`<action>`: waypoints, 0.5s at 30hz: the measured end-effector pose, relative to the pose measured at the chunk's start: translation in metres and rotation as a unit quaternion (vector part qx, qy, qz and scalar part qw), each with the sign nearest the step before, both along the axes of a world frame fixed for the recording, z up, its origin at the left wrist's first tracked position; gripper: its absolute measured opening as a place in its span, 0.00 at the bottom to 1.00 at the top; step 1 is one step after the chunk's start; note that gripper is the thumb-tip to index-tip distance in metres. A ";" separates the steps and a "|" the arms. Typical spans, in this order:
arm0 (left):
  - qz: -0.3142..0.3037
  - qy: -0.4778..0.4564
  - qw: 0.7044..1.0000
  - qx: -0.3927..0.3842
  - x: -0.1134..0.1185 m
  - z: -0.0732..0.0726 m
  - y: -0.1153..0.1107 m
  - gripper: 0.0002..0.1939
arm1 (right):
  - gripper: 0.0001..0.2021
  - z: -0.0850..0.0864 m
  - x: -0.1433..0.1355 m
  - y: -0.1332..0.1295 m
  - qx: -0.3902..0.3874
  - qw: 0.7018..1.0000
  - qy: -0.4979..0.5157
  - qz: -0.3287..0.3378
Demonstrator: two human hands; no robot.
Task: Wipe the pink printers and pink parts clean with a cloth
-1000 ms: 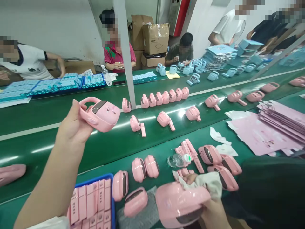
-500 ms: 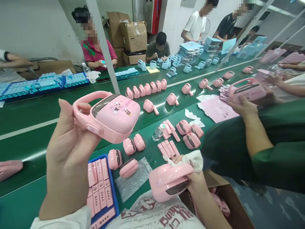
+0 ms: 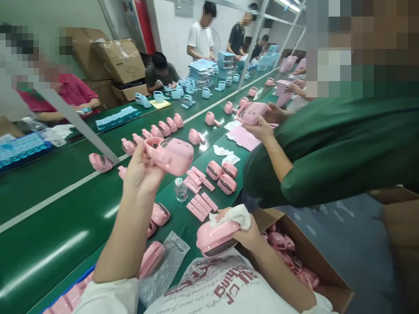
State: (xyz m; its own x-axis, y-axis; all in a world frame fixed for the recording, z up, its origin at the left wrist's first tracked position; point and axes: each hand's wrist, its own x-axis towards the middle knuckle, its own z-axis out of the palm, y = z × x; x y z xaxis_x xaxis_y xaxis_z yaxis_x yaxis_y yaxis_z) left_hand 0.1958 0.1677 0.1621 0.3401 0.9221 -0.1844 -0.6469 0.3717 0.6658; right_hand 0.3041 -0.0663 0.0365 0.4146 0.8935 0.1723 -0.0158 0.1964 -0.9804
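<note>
My left hand [image 3: 142, 172] grips the handle of a pink speaker-like device [image 3: 175, 155], raised over the green table. Near my shirt, my right hand [image 3: 245, 229] holds a second pink device [image 3: 216, 237] together with a white cloth [image 3: 234, 216]. Beyond it lie several flat pink pieces [image 3: 202, 206] and a small clear bottle [image 3: 181, 190] with a green-and-white cap. More pink devices [image 3: 160, 213] stand below my left wrist, close to a bubble-wrap sheet [image 3: 166, 257].
A green conveyor [image 3: 65, 209] carries pink devices in a row. At the right, a person in green [image 3: 314, 161] holds another pink device. An open carton [image 3: 327, 279] of pink items stands beside me. A metal post [image 3: 81, 117] rises at the left.
The view has turned right. My left hand has moved away from me with its device, which now shows more from the side. My right hand still holds its device and cloth.
</note>
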 end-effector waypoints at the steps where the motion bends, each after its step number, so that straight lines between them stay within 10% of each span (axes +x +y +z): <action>1: -0.016 0.009 0.999 -0.032 0.018 -0.006 0.004 0.10 | 0.14 -0.002 0.003 -0.002 -0.018 1.000 0.003 -0.023; 15: -0.132 0.296 0.943 -0.079 0.177 -0.121 0.039 0.05 | 0.11 -0.040 0.024 -0.025 -0.171 0.957 0.066 -0.224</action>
State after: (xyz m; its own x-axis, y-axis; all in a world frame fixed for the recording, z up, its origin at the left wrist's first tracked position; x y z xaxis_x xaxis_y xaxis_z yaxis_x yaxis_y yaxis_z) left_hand 0.3724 0.2071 0.0413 0.3483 0.7655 -0.5410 -0.0517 0.5920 0.8043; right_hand 0.3280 -0.0913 -0.0036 0.7678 0.6152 -0.1787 -0.1328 -0.1201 -0.9838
